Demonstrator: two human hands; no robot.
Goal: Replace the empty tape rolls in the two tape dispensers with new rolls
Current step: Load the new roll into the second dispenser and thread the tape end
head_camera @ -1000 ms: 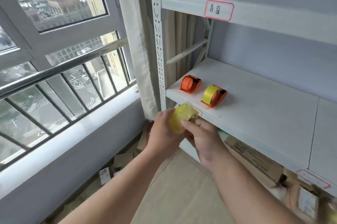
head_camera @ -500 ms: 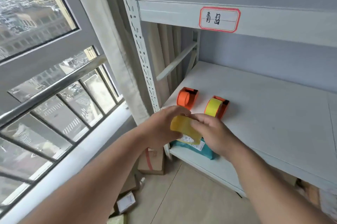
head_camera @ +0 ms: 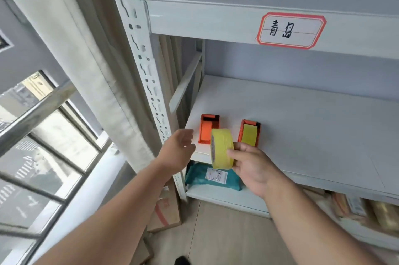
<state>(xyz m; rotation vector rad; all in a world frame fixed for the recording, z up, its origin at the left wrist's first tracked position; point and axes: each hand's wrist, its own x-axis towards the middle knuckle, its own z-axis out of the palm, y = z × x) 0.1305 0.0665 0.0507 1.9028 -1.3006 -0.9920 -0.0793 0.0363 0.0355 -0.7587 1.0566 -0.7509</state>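
Since the earlier frame the left hand (head_camera: 180, 149) has let go of the yellow tape roll (head_camera: 222, 148) and drawn off to the roll's 9 o'clock; its grip is released, fingers loosely spread, touching nothing. Only the right hand (head_camera: 251, 167) now carries the roll: its grip is closed around the roll's lower right rim, thumb across the outer yellow band and a fingertip showing at the rim's upper right edge. The roll stands on edge, its flat face and printed core turned toward 9 o'clock, so its axis runs roughly from 9 to 3 o'clock. It sits at 10 o'clock of the right palm, raised in front of the shelf (head_camera: 302, 135) edge.

Behind it on the shelf stand two orange dispensers. One, the left dispenser (head_camera: 207, 127), shows only orange inside and lies at the roll's 11 o'clock, partly hidden by it. At the roll's 1 o'clock, the right dispenser (head_camera: 249, 133) carries yellow tape. Both point their long axis toward 12 o'clock.
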